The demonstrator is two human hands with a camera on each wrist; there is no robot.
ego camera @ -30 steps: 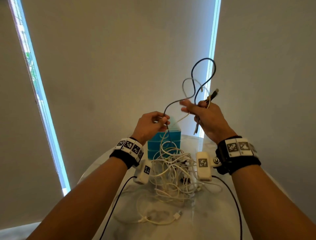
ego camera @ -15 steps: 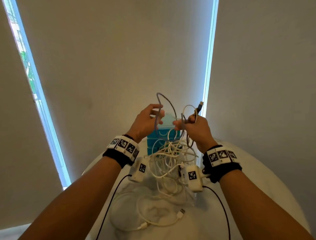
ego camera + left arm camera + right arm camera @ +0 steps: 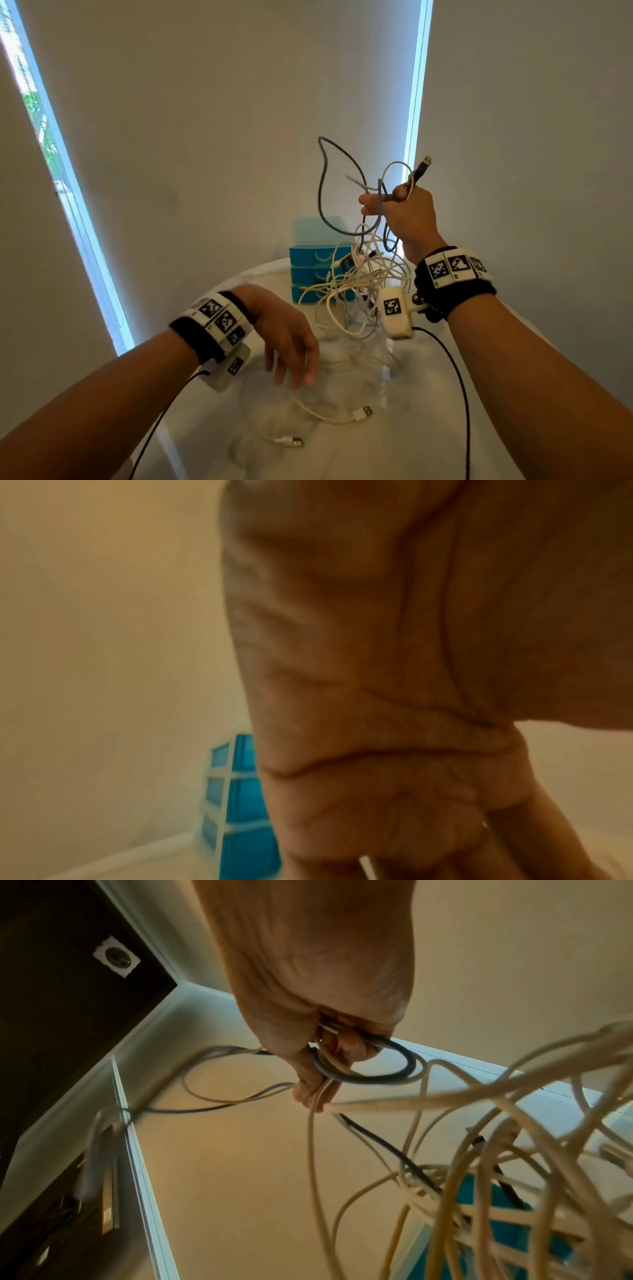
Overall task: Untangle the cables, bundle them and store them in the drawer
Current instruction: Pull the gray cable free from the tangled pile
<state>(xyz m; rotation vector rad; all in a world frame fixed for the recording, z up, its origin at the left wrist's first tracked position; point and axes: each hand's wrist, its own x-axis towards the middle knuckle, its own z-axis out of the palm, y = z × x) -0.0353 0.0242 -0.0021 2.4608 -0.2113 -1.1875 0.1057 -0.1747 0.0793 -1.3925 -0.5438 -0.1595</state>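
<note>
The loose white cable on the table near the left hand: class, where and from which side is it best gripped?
Probably from above: pinch the white cable just behind its plug, which lies flat and apart from the tangle; the open left hand hovers nearby.

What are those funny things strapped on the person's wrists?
Both arms are bare, with no sleeves. Each wrist wears a black band topped with white tiles printed with black square patterns. A small white box with the same pattern hangs under each wrist, trailing a thin black wire.

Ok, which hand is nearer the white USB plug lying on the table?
Left. The left hand hangs just above and left of the white USB plug; the right hand is raised well above, gripping the dark cable.
</note>
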